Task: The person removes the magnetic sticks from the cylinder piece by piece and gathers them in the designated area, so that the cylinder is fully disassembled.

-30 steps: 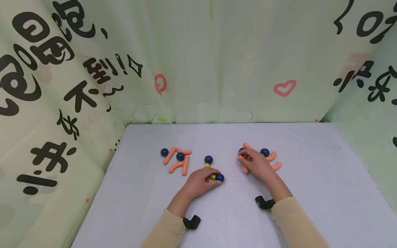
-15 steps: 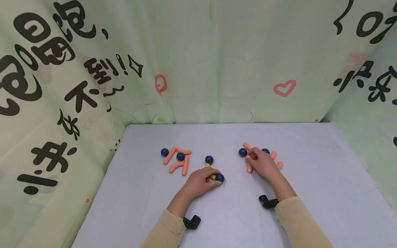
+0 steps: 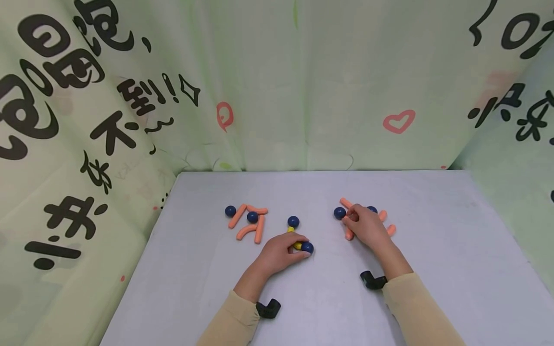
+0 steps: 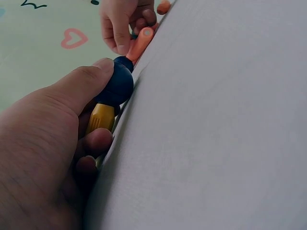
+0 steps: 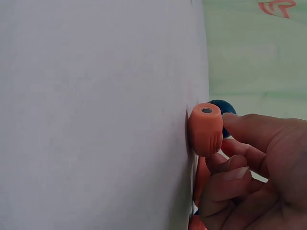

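My left hand grips a yellow magnetic stick with a dark blue ball at its end. The thumb presses along the ball and the fingers curl round the stick. Another blue ball tops a second yellow stick just beyond this hand. On the right, my right hand pinches an orange magnetic stick, whose end shows a small metal dot. A blue ball lies just left of those fingertips. Part of the orange stick is hidden by the fingers.
Several orange sticks, one of them a straight stick, and two blue balls, including this ball, lie at the left. Around my right hand are more orange sticks and a blue ball. A curtain hangs behind the white table.
The right hand shifted slightly right with the orange stick during the first half second, uncovering the blue ball at its left, then stayed nearly still. The left hand kept its grip in place.
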A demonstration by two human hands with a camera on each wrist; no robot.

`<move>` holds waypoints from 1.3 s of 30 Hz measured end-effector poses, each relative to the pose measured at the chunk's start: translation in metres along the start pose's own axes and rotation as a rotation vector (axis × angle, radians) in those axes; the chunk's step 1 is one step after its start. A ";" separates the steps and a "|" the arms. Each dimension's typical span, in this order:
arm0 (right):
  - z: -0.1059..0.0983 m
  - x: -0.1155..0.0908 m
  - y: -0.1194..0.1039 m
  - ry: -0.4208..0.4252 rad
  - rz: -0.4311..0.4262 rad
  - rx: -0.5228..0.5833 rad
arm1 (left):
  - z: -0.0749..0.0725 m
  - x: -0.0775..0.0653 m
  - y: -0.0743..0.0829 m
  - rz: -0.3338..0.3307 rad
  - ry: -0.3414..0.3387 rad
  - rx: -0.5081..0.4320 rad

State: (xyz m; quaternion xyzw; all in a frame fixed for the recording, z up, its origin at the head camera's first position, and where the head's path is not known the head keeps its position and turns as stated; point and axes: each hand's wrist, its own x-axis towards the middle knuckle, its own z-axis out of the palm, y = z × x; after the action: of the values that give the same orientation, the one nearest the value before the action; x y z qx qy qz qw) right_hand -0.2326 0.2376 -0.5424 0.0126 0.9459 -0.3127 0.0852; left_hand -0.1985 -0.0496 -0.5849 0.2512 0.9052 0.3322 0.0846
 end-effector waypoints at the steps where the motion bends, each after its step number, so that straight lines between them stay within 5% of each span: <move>1: -0.001 0.000 -0.001 0.005 0.000 -0.006 | 0.000 0.000 0.000 -0.002 -0.002 0.001; 7: -0.004 0.000 -0.013 -0.008 -0.019 0.006 | 0.001 0.001 0.000 -0.011 -0.009 0.006; 15: 0.004 0.008 -0.041 -0.019 -0.169 -0.013 | 0.000 0.002 0.000 -0.019 -0.009 0.013; 29: 0.027 0.028 -0.074 -0.303 -0.334 0.051 | -0.004 0.000 0.004 0.007 -0.003 0.020; 39: 0.039 0.043 -0.085 -0.455 -0.337 0.071 | -0.003 0.001 0.001 0.016 -0.001 0.016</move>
State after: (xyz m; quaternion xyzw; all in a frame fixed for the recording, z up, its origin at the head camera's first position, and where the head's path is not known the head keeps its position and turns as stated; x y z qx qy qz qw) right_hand -0.2753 0.1451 -0.5308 -0.2122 0.8797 -0.3503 0.2416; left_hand -0.1995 -0.0498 -0.5820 0.2593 0.9058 0.3253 0.0802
